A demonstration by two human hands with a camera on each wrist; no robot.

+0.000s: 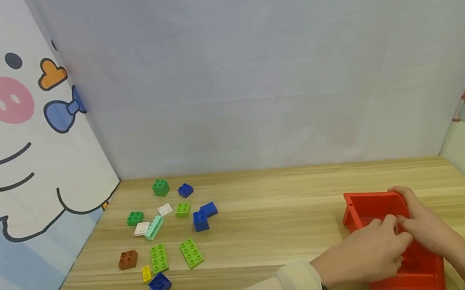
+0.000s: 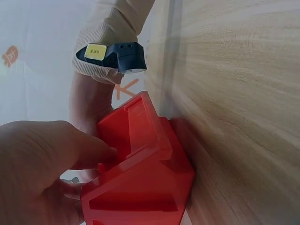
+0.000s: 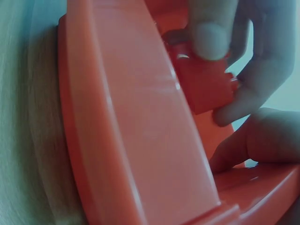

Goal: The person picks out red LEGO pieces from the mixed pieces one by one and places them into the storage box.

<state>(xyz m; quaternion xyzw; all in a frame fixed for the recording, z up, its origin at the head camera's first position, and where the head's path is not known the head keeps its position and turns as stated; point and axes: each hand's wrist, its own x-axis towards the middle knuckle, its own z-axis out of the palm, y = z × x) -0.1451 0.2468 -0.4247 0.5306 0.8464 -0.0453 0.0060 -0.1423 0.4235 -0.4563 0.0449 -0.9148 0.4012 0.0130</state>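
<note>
A red bin point(image 1: 406, 284) stands at the right of the table. My left hand point(image 1: 365, 250) reaches over its near-left side, fingers bent down inside. In the right wrist view, that hand's fingers pinch a red toy brick point(image 3: 204, 82) beside the bin's inner wall; the hand mostly hides it from the head view. My right hand point(image 1: 430, 230) grips the bin's right wall, with its thumb point(image 3: 269, 136) over the rim. The left wrist view shows my left thumb point(image 2: 101, 152) dipping into the bin's opening and the right forearm behind it.
Loose toy bricks lie across the left half of the table: a brown one point(image 1: 128, 260), a yellow one point(image 1: 146, 274), several green ones such as this plate point(image 1: 191, 253), blue ones point(image 1: 201, 221) and white ones point(image 1: 164, 210). A pale curtain point(image 1: 251, 87) rises behind the table's far edge.
</note>
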